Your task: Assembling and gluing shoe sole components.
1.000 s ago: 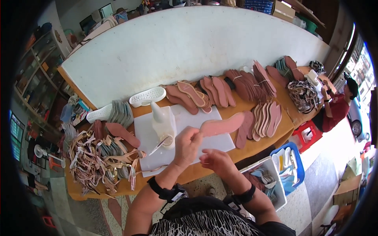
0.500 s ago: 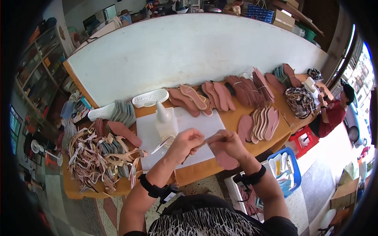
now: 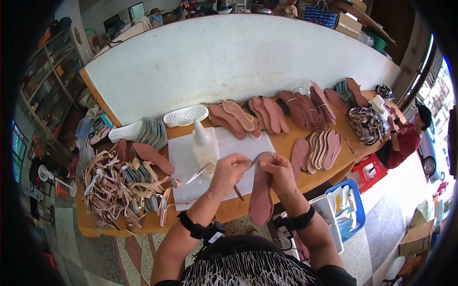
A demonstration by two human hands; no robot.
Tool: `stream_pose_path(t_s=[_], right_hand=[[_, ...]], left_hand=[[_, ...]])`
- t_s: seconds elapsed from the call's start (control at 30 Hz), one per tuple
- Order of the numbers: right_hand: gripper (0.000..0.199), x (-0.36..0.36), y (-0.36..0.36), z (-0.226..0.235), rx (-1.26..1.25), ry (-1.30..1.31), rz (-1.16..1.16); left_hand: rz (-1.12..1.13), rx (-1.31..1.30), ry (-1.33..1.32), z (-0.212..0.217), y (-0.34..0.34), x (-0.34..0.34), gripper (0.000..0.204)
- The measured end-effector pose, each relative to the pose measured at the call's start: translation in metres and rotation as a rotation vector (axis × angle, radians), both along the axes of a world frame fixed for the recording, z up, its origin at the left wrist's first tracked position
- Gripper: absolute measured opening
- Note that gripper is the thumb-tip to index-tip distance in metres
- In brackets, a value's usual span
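My right hand is closed on the upper end of a reddish-brown insole, thumb on its face, and the insole hangs lengthwise below. My left hand is closed, with thumb and fingertips pinched near the insole's upper left edge; whether they grip the edge or a thin strip cannot be made out. From under the left palm sticks a thin dark brown pointed piece. Beyond that hand stands a whitish bottle with a cone top, beside a small pot with a white-handled brush, on a white sheet.
Tangled straps heap at the left. Stacked insoles line the white partition. White soles lie near the bottle. A blue basket stands low at the right. A co-worker in red sits at the far right.
The insole has swung from slanting down-right to hanging nearly upright, its lower end now nearer me. My right hand turned with it, and the left fingers stay at its upper edge.
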State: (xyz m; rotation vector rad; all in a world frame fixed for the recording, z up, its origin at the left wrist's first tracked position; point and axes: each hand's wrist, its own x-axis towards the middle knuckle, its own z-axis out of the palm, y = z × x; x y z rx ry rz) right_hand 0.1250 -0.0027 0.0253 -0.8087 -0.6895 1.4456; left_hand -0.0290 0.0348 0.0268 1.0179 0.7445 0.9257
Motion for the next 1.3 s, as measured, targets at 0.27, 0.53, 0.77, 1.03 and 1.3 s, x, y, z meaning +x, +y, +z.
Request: stream_pose_path(t_s=[0.27, 0.53, 0.77, 1.03, 1.3], right_hand=[[0.012, -0.007, 0.006, -0.004, -0.006, 0.049, -0.108], [0.013, -0.012, 0.009, -0.010, 0.009, 0.084, -0.201], [0.013, -0.018, 0.015, -0.006, -0.016, 0.188, -0.240], [0.013, -0.003, 0.014, -0.003, -0.101, 0.160, -0.165], [0.012, 0.004, 0.013, -0.007, -0.072, 0.179, -0.235]], left_hand=[[0.161, 0.221, 0.247, 0.001, -0.005, 0.013, 0.009], [0.271, 0.487, 0.372, -0.011, -0.005, 0.020, 0.012], [0.356, 0.698, 0.462, -0.011, 0.001, 0.026, 0.012], [-0.101, -0.030, 0.342, 0.011, 0.005, 0.011, 0.009], [-0.012, -0.234, 0.050, -0.003, -0.001, 0.009, 0.009]])
